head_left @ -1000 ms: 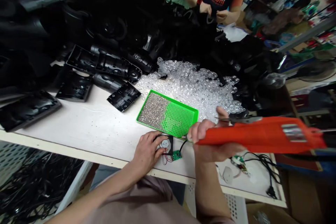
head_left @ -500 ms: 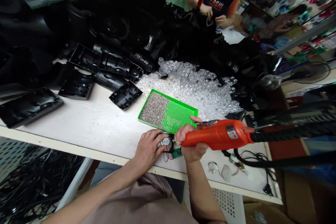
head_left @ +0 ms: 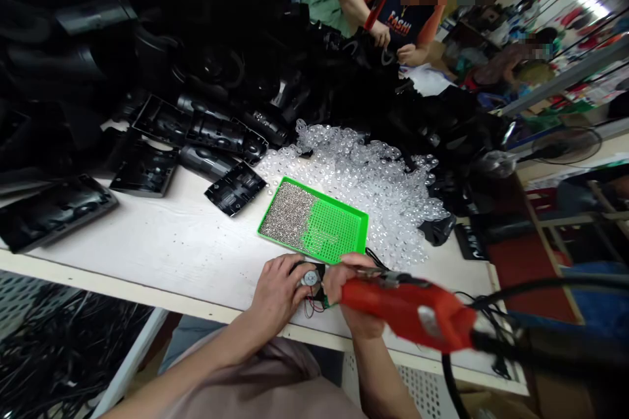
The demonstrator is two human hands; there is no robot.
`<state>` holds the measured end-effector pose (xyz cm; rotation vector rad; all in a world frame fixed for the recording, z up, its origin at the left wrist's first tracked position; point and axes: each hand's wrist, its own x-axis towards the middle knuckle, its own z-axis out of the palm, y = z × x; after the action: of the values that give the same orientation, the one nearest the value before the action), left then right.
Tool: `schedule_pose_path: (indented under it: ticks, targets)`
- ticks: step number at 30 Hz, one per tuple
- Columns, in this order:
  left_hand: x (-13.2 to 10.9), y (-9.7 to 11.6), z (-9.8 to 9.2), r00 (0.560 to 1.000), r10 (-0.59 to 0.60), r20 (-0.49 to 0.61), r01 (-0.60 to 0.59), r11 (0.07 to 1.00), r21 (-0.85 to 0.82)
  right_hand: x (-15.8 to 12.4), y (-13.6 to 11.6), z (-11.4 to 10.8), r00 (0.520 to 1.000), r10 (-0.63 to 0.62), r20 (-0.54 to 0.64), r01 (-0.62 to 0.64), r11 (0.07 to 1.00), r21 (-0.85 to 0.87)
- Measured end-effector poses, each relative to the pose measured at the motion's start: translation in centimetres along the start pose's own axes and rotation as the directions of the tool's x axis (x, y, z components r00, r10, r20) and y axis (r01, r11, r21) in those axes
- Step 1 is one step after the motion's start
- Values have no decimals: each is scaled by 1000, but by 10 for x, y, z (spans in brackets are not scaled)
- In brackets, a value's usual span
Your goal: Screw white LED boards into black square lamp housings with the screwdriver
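Observation:
My left hand (head_left: 278,291) is curled round a small black part with a silver motor (head_left: 309,277), pressing it onto the white table (head_left: 187,242). Thin red wires trail from the part toward the table's front edge. My right hand (head_left: 351,291) grips an orange electric screwdriver (head_left: 407,311), whose tip points at the motor part. The tool's body runs off to the right, blurred, with a black cable behind it. A green screw tray (head_left: 339,229), half covered with small silver screws, lies just beyond both hands.
A heap of clear plastic lenses (head_left: 363,170) lies behind the tray. Black plastic housings (head_left: 196,124) pile up across the back and left. A co-worker in an orange and dark top (head_left: 398,6) handles parts at the far side. Cables hang below the table at left.
The screwdriver has swung down and left, its tip now closer to the motor part. My left hand has stayed on the part. The view has shifted slightly.

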<state>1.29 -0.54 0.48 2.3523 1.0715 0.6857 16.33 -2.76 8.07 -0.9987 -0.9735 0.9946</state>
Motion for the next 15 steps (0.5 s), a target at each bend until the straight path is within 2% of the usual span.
schedule_pose_path:
  ticks: [2,4,6,9,12,15]
  targets:
    - [0,0,0,1000,6,-11,-6,1000,-3,15,-9,-6,988,-148,-49,151,988,44]
    - [0,0,0,1000,11,-16,-11,1000,-7,37,-11,-16,956,-262,-128,265,964,8]
    - [0,0,0,1000,5,-18,-5,1000,-13,60,-3,-27,945,-266,-192,260,964,-58]
    - [0,0,1,1000,-4,-25,4,1000,-15,83,18,-37,956,-197,-216,181,979,-91]
    - [0,-1,0,1000,-1,-26,1,1000,-13,89,33,-40,963,-187,-193,178,982,-63]
    - [0,-1,0,1000,0,-24,-1,1000,-9,88,37,-39,963,-195,-188,186,981,-62]
